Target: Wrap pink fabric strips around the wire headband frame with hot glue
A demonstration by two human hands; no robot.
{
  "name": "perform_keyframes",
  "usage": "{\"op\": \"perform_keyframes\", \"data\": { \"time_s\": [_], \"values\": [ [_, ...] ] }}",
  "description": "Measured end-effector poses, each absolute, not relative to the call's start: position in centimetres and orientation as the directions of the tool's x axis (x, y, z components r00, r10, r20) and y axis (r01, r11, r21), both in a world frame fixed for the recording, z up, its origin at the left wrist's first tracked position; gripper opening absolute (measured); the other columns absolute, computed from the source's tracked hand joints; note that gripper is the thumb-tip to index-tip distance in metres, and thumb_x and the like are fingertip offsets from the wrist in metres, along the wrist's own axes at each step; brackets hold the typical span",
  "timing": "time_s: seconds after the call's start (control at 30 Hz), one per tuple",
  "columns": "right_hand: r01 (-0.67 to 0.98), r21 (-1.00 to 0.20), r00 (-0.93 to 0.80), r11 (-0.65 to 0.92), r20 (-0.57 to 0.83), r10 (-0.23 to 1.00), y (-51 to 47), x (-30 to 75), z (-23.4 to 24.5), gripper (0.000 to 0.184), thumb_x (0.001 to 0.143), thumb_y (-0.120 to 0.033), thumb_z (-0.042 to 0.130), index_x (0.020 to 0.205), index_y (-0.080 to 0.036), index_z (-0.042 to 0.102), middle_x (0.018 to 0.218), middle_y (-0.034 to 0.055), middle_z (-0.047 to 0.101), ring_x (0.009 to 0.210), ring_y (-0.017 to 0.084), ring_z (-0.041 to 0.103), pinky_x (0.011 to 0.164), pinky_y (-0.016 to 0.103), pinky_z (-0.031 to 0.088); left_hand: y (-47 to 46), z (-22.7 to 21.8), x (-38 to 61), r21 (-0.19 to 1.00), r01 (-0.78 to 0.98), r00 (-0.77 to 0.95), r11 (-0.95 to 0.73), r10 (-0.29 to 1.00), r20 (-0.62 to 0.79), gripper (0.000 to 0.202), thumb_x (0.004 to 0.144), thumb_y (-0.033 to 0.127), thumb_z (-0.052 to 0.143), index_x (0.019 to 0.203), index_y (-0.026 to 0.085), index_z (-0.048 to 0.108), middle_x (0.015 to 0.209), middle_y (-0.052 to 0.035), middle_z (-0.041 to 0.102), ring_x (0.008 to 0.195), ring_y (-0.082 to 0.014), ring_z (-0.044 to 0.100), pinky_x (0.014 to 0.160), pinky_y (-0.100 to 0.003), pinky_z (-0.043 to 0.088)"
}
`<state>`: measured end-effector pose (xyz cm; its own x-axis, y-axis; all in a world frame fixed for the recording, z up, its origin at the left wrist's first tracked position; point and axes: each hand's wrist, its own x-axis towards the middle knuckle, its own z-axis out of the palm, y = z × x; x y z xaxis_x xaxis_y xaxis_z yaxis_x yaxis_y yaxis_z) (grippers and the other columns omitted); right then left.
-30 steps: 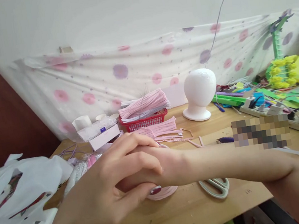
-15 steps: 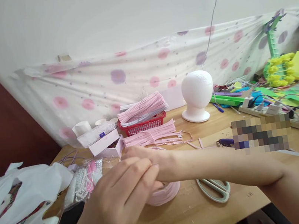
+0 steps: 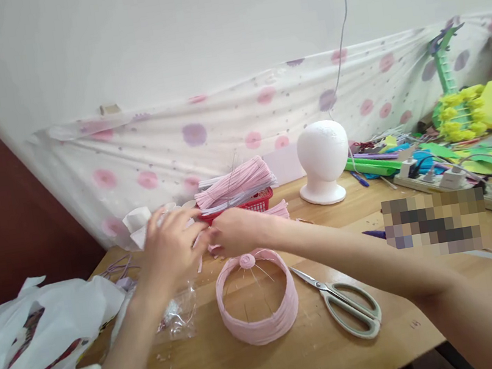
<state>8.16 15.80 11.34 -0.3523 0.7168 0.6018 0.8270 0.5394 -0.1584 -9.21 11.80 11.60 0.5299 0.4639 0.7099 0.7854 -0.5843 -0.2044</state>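
My left hand (image 3: 174,244) is raised in front of the white boxes, its fingers stretched out and apart. Close to its fingertips is my right hand (image 3: 238,230), bent down over the pink bundle by the basket. Blur hides how the right fingers are closed; a small pink bit (image 3: 213,250) shows beside them. Nearer to me lies a pink fabric-wrapped ring (image 3: 267,329), with a pink rosette (image 3: 247,261) at its far rim and thin wires inside. Scissors (image 3: 349,304) with pale handles rest right of the ring, blades pointing toward it.
A red basket (image 3: 255,203) holds pink and white stems (image 3: 234,183). Behind stands a white foam head (image 3: 324,157). White plastic bags (image 3: 56,311) lie at left, beside a clear packet (image 3: 180,314). Power strips (image 3: 440,183) and green and yellow craft pieces fill the right.
My hands, overlapped in front of the ring before, have moved away and apart toward the basket. The ring and scissors now show fully. My left fingers have spread from a curled pose.
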Motion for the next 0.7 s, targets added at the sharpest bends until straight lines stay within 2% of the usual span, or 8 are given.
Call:
{"op": "perform_keyframes", "data": {
  "time_s": [0.03,0.1,0.13,0.2,0.3,0.43,0.53,0.7],
  "values": [
    [0.821,-0.094,-0.453,0.563,0.491,0.744,16.5,8.8,12.2,0.008,0.079,-0.019,0.07,0.084,-0.019,0.076,0.083,0.0091,0.076,0.089,0.026,0.072,0.079,0.036,0.056,12.9,11.4,-10.5,-0.128,0.865,0.417,-0.486,0.552,0.723,0.033,0.096,0.037,0.046,0.083,0.023,0.073,0.115,-0.0108,0.074,0.111,-0.033,0.065,0.108,-0.058,0.036],
    [0.811,-0.016,-0.557,0.585,0.285,0.78,17.9,10.2,13.4,0.007,0.081,-0.013,0.068,0.082,-0.015,0.074,0.086,0.011,0.076,0.09,0.025,0.072,0.082,0.036,0.054,14.5,10.9,-12.4,0.081,0.926,0.244,-0.369,0.748,0.617,0.027,0.09,0.036,0.049,0.093,0.024,0.073,0.116,-0.0091,0.074,0.108,-0.0301,0.066,0.098,-0.046,0.046],
    [0.807,0.015,-0.581,0.59,0.195,0.79,18.6,10.7,13.7,0.008,0.084,-0.012,0.066,0.084,-0.013,0.074,0.09,0.0114,0.075,0.093,0.025,0.071,0.084,0.037,0.054,15.1,10.5,-12.9,0.187,0.937,0.153,-0.296,0.826,0.542,0.026,0.088,0.035,0.05,0.096,0.024,0.072,0.111,-0.0075,0.076,0.103,-0.028,0.067,0.091,-0.041,0.048],
    [0.802,0.063,-0.597,0.594,0.041,0.801,20.0,11.6,13.5,0.011,0.092,-0.019,0.063,0.095,-0.013,0.071,0.101,0.0099,0.073,0.098,0.023,0.069,0.088,0.041,0.054,16.0,9.4,-12.8,0.276,0.936,0.089,-0.22,0.904,0.419,0.028,0.087,0.039,0.05,0.088,0.023,0.072,0.091,-0.0053,0.079,0.087,-0.0254,0.07,0.074,-0.034,0.049],
    [0.795,0.096,-0.587,0.6,-0.132,0.799,21.4,12.2,12.0,0.025,0.097,-0.034,0.062,0.113,-0.016,0.065,0.116,0.0074,0.068,0.102,0.021,0.066,0.089,0.042,0.056,17.7,7.3,-10.9,0.3,0.924,0.155,-0.237,0.949,0.274,0.039,0.091,0.043,0.046,0.068,0.022,0.069,0.067,-0.0033,0.075,0.071,-0.0217,0.069,0.067,-0.03,0.048],
    [0.805,0.134,-0.532,0.578,-0.269,0.803,22.2,12.4,9.1,0.031,0.096,-0.035,0.062,0.121,-0.017,0.062,0.121,0.0085,0.065,0.103,0.022,0.066,0.087,0.042,0.057,20.4,4.6,-8.5,0.304,0.888,0.33,-0.344,0.939,0.097,0.019,0.091,0.034,0.062,0.09,0.018,0.073,0.093,-0.0041,0.077,0.086,-0.019,0.07,0.081,-0.032,0.054],
    [0.822,0.174,-0.484,0.543,-0.29,0.826,22.8,12.7,7.6,0.033,0.096,-0.035,0.063,0.124,-0.017,0.061,0.124,0.0093,0.063,0.106,0.023,0.065,0.089,0.043,0.056,21.9,3.3,-7.7,0.248,0.908,0.336,-0.337,0.941,0.048,0.025,0.094,0.036,0.064,0.109,0.016,0.067,0.109,-0.0067,0.07,0.096,-0.0203,0.068,0.086,-0.042,0.056],
    [0.847,0.195,-0.434,0.495,-0.283,0.855,23.7,13.7,6.5,0.035,0.095,-0.035,0.063,0.125,-0.016,0.06,0.126,0.01,0.063,0.108,0.023,0.064,0.09,0.044,0.056,22.5,2.7,-7.4,0.164,0.935,0.309,-0.314,0.95,0.056,0.031,0.094,0.036,0.063,0.12,0.018,0.063,0.123,-0.0094,0.065,0.107,-0.0238,0.064,0.091,-0.046,0.055]
  ]
}}
